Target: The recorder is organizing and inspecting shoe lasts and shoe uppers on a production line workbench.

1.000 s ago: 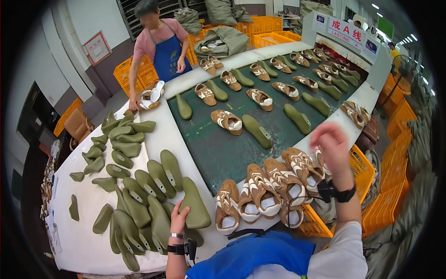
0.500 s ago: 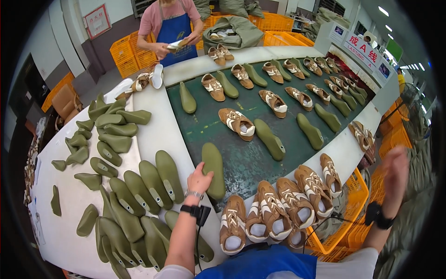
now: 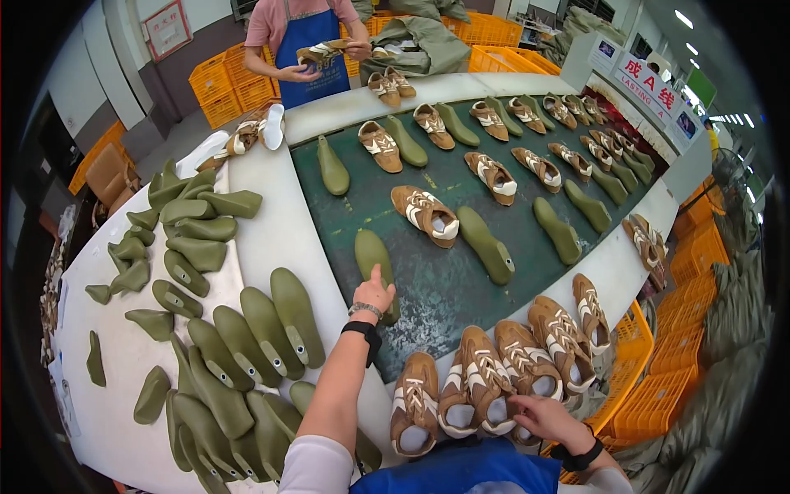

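Note:
My left hand [image 3: 374, 296] lies over the heel end of a green shoe last [image 3: 374, 251] on the dark green belt [image 3: 329, 218]. Its index finger stretches along the top while the other fingers bend round the side. My right hand [image 3: 550, 417] is low over the near edge, thumb and index finger apart at the heel of a brown sneaker [image 3: 487, 370] with white stripes. That shoe stands in a row of several matching sneakers, white stuffing in their openings; another brown sneaker [image 3: 414, 403] is at the row's left end.
Many green lasts [image 3: 222, 403] cover the white table at left. Sneakers and lasts alternate along the belt. A co-worker in a blue apron [image 3: 317, 58] handles a sneaker [image 3: 323, 54] across the table. Orange crates [image 3: 625, 362] stand at right, below the table edge.
The last under my left hand has slid farther away along the belt. My right hand has come down from raised at the right to the sneakers. The co-worker's shoe has turned.

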Demonstrator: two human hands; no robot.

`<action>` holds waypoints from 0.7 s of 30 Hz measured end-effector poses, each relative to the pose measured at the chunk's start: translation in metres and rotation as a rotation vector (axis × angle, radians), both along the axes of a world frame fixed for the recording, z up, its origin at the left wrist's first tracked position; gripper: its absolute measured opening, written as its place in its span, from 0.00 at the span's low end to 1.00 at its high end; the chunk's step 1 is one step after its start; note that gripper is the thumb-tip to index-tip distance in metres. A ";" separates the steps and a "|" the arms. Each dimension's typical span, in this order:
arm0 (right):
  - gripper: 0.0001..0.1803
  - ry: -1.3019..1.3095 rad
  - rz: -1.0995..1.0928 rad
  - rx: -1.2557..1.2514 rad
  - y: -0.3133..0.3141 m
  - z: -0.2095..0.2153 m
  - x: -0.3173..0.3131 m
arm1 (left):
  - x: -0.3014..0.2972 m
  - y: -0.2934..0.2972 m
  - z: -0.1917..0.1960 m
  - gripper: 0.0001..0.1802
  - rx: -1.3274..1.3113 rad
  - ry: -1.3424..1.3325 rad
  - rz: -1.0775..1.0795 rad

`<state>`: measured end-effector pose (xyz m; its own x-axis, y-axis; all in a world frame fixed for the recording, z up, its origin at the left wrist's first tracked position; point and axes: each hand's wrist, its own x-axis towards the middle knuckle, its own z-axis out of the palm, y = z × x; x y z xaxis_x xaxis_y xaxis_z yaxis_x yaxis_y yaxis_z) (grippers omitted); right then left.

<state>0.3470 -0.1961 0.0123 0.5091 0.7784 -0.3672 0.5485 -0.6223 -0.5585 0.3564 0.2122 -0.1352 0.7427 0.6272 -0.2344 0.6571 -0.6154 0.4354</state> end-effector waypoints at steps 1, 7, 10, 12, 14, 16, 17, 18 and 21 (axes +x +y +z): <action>0.17 0.007 0.000 0.004 0.000 -0.004 -0.003 | -0.004 0.001 0.003 0.38 -0.049 -0.032 -0.028; 0.19 -0.186 0.188 -0.020 -0.010 -0.009 -0.021 | -0.048 -0.028 0.046 0.41 -0.104 0.065 -0.191; 0.16 -0.177 0.217 0.012 -0.016 -0.035 -0.023 | -0.070 -0.062 0.064 0.36 -0.117 0.006 -0.396; 0.15 -0.207 0.181 0.134 -0.022 -0.045 -0.019 | -0.091 -0.097 0.091 0.36 -0.187 -0.022 -0.481; 0.14 -0.155 0.131 0.263 -0.017 -0.025 -0.018 | -0.126 -0.132 0.110 0.34 -0.287 -0.084 -0.546; 0.12 -0.078 0.073 0.363 -0.007 0.001 -0.022 | -0.157 -0.160 0.112 0.32 -0.333 -0.176 -0.555; 0.12 -0.080 0.071 0.371 -0.004 0.003 -0.025 | -0.163 -0.172 0.116 0.35 -0.491 -0.063 -0.494; 0.12 -0.140 0.093 0.463 -0.001 0.005 -0.028 | -0.170 -0.187 0.120 0.37 -0.656 -0.178 -0.429; 0.11 -0.239 0.157 0.594 0.013 0.012 -0.044 | -0.180 -0.212 0.108 0.41 -0.982 -0.508 -0.349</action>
<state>0.3030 -0.1834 0.0243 0.3874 0.8854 0.2568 0.7589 -0.1481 -0.6341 0.1767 0.0005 -0.0273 0.9878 0.0826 -0.1321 0.1308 0.0209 0.9912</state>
